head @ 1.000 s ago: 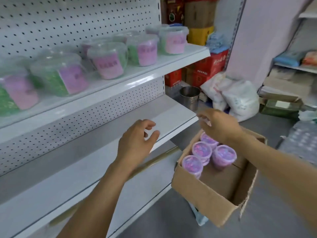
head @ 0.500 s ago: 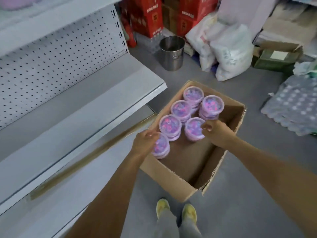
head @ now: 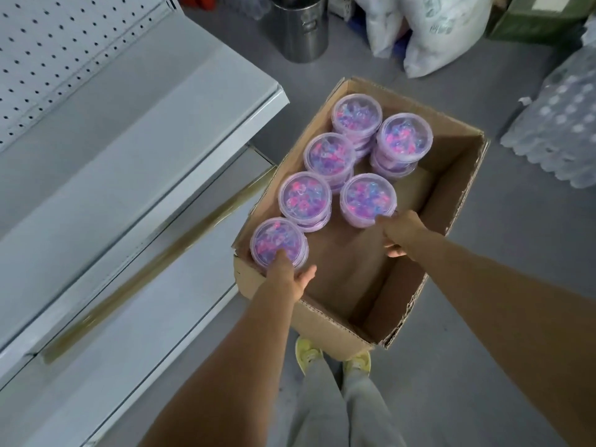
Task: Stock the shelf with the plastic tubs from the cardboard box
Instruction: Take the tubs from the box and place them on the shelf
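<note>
An open cardboard box (head: 325, 324) stands on the floor beside the white shelf (head: 145, 140). Several purple plastic tubs with clear lids fill its far and left part, some stacked. My left hand (head: 287, 279) reaches in at the near left corner and grips the nearest tub (head: 274, 240), fingers over its near edge, thumb out to the right. My right hand (head: 400, 232) rests against the near side of another tub (head: 367, 196); its fingers are hidden behind the back of the hand. Neither tub is off the box floor.
A steel pot (head: 300, 27), white sacks (head: 429, 33) and a green box (head: 541, 17) sit on the floor beyond the box. A wrapped pack of bottles (head: 561, 124) lies at the right. My feet (head: 309, 353) stand just behind the box.
My view has tilted down from the shelf to the box. Both hands dropped from shelf height into the box and now rest on two tubs.
</note>
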Demonstrator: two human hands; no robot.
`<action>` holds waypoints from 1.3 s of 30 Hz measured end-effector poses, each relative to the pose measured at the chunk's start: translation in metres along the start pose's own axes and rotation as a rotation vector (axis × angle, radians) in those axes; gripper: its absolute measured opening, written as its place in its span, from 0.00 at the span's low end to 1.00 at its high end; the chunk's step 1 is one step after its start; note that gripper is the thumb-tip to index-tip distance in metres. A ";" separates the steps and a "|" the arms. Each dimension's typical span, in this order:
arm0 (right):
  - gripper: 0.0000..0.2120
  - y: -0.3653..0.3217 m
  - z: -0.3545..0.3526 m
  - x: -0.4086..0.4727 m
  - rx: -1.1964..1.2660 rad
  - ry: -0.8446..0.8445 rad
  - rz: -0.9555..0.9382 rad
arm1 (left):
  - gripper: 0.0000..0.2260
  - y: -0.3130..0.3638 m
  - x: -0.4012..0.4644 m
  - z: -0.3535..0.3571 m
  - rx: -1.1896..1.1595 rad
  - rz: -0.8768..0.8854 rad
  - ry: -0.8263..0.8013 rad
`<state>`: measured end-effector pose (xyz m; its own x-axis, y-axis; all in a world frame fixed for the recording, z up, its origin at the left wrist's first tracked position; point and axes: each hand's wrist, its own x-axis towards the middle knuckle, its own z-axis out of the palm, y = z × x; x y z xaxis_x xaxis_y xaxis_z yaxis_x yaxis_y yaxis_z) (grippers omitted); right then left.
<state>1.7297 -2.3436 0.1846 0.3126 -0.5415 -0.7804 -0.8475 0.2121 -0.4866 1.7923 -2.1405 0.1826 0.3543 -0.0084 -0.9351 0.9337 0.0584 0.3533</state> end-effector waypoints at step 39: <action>0.11 -0.074 -0.009 -0.203 0.101 -0.206 -0.357 | 0.12 0.032 -0.202 -0.114 -0.212 0.477 -0.052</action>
<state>1.7256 -2.2566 0.3826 0.6668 -0.4236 -0.6131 -0.6275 0.1246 -0.7685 1.7442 -2.0230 0.3799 0.7447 0.0189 -0.6671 0.6389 0.2688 0.7208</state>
